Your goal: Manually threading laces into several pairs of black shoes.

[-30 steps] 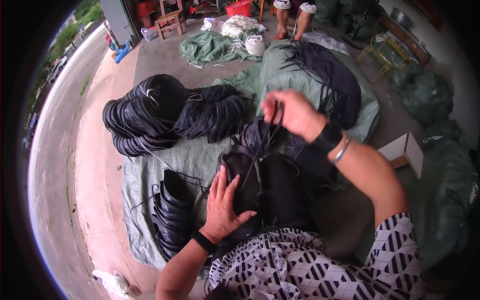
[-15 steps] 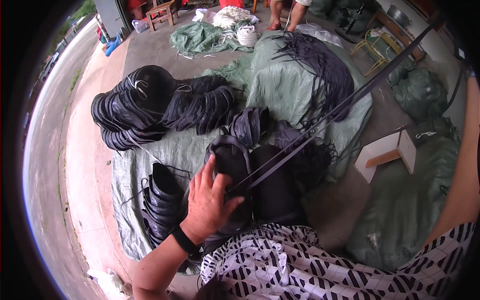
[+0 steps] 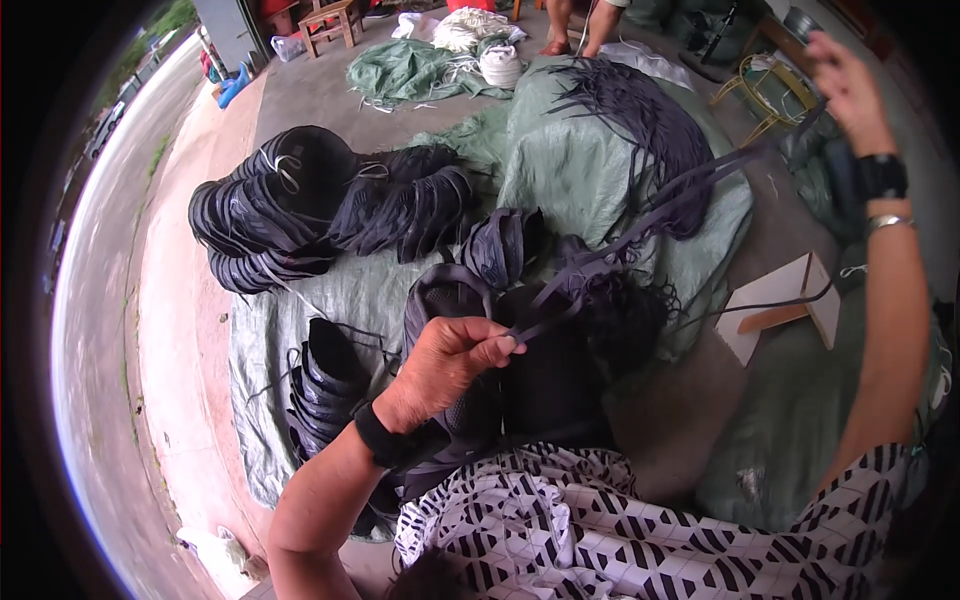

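A dark shoe upper [image 3: 437,290] lies across my lap, its padded collar facing away from me. My left hand [image 3: 455,355] is closed over its near part, thumb and fingers pinching a dark flat shoelace [image 3: 640,228]. The lace runs in two slack strands up to the right. There my right hand [image 3: 848,90] is raised high, blurred, and the strands meet its lower side; it appears closed on them. The eyelets under my left hand are hidden.
Bundled dark shoe uppers [image 3: 300,190] lie on a pale green sheet [image 3: 270,370], with a smaller stack [image 3: 325,375] nearer. Many dark laces [image 3: 640,120] drape a covered heap ahead. A white board piece [image 3: 790,305] stands right. Another person's legs [image 3: 580,25] show at the back.
My right hand has come into view at the upper right, and the taut lace has gone slack. My left hand has gone from spread over the upper to pinching the lace.
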`<state>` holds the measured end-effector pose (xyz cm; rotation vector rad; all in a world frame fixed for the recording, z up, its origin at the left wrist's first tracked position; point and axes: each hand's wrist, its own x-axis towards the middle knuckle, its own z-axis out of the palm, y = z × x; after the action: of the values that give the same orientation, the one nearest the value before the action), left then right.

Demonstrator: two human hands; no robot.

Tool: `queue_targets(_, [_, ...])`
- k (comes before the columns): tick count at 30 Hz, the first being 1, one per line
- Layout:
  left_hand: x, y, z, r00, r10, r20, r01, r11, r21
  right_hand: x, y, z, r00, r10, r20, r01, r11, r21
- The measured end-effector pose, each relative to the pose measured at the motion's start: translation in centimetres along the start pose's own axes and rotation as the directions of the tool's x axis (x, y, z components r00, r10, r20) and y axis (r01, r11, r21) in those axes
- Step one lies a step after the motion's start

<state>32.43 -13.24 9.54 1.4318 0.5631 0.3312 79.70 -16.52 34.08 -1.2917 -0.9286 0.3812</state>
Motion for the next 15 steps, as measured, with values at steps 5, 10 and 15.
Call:
queue_targets(5, [0.6,-0.5,0.3,1.0,-0.005,-0.006,0.006,0.996,0.088,-19.6,11.0,15.7,0.632,0.171,0.756,0.011,0.973,-0.23])
queue_targets(10, [-0.9,1.2,0.6,0.967,0.231,-0.11,-0.145,0.849,0.509,-29.3,16.4,18.3,0.302,0.378,0.875,-0.175,0.924,-0.339])
queue_targets(15, [-6.8,-4.6,-1.2,0.87,0.227,-0.438,0.024,0.868,0.496,-31.6,18.5,16.5,0.117,0.733,0.67,-0.896,0.369,-0.247])
